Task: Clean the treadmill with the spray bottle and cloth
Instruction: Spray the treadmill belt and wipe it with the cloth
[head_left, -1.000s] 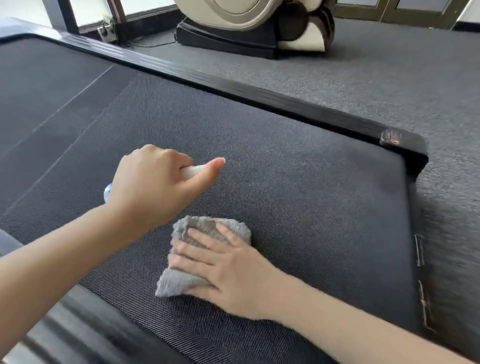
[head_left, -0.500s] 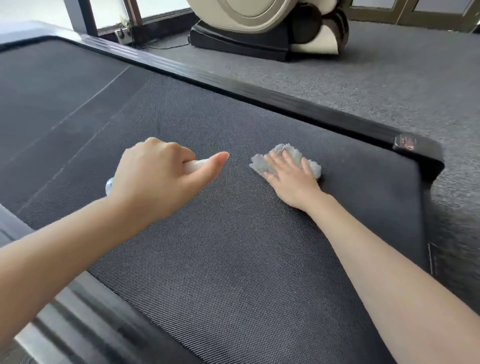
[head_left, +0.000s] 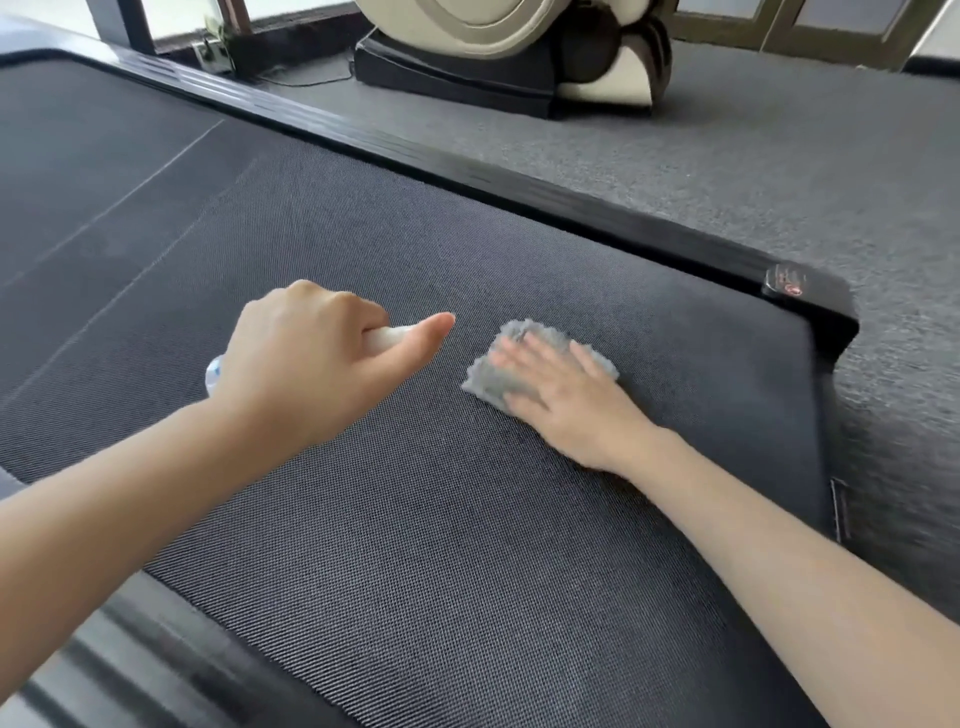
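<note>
1. Sliding back toward me since half a second ago, the right hand (head_left: 566, 410) and the grey cloth (head_left: 493, 376) are travelling a short way along the treadmill belt (head_left: 467, 545); the left hand (head_left: 306, 364) is staying where it was.
2. I am seeing the right hand's grip lying spread, its fingers straight and motion-blurred, pressing the cloth flat on the belt near its rear right corner.
3. The left hand's grip is curling round the spray bottle (head_left: 385, 335), with the thumb stretching along its white top and a clear end poking out at the little-finger side. It is holding the bottle over the belt, left of the cloth and apart from it.
4. Beyond the black side rail (head_left: 519, 187), grey carpet (head_left: 779, 156) is running up to a cream-and-black massage chair (head_left: 519, 57).
</note>
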